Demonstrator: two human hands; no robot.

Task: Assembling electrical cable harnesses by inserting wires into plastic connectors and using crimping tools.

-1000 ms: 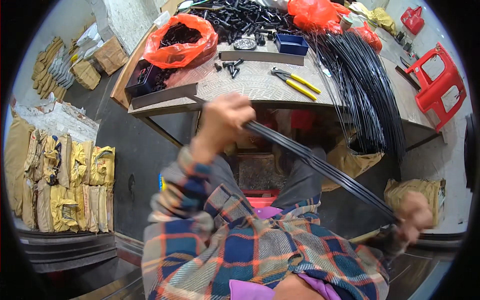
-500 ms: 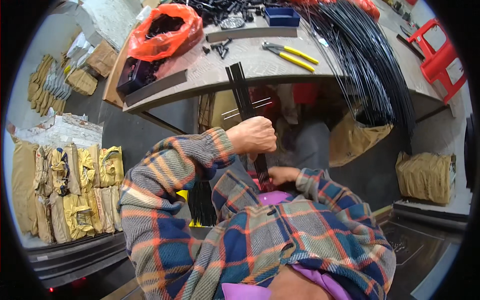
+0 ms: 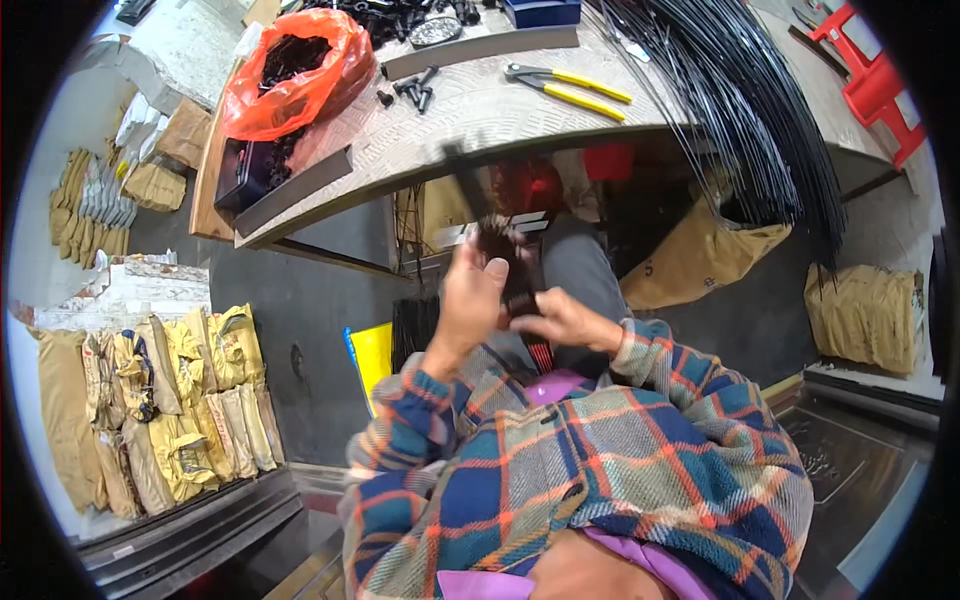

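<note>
Handling a motion-blurred bundle of thin black rods [image 3: 470, 194] above your lap, top end near the workbench [image 3: 455, 122] edge. Your left hand [image 3: 471, 302] is against its left side, your right hand [image 3: 566, 318] at its lower part; can't tell if either is clamped.

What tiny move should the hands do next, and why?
Maybe the right hand should gently squeeze the rods together low down: red shows between their lower ends, so they look loose there, while the left hand is higher up.
</note>
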